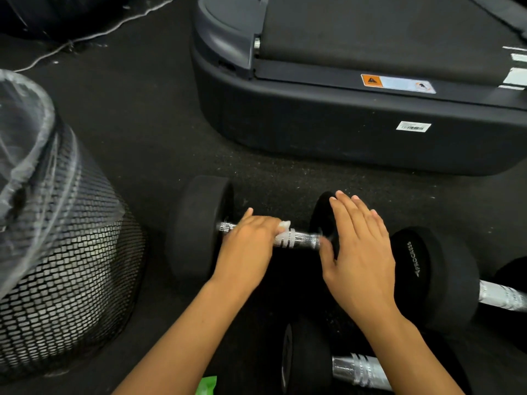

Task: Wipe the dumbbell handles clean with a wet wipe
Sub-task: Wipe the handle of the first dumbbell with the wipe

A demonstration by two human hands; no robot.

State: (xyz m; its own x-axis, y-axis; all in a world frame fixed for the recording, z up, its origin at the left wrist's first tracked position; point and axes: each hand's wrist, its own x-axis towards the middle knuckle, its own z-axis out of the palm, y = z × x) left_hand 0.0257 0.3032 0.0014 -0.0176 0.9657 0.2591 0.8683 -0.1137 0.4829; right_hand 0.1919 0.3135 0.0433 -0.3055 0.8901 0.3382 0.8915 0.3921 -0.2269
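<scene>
Directly ahead of the person, a black rubber-ended dumbbell with a knurled chrome handle [296, 239] lies on the dark floor, its long axis running left to right, just beside the black mesh waste bin [65, 269]. On that handle the left hand [248, 246] is curled over a crumpled white wet wipe [283, 226], pressing it down. Flat and spread, the right hand [356, 252] rests on the dumbbell's right head, apparently steadying it. Wiping strokes should therefore travel sideways along the bar, toward the right hand.

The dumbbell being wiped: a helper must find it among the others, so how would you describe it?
Start at the mesh bin on the left. The dumbbell lies just right of it, before the treadmill. Only this one has the left hand rubbing a white wipe on its handle.
</scene>
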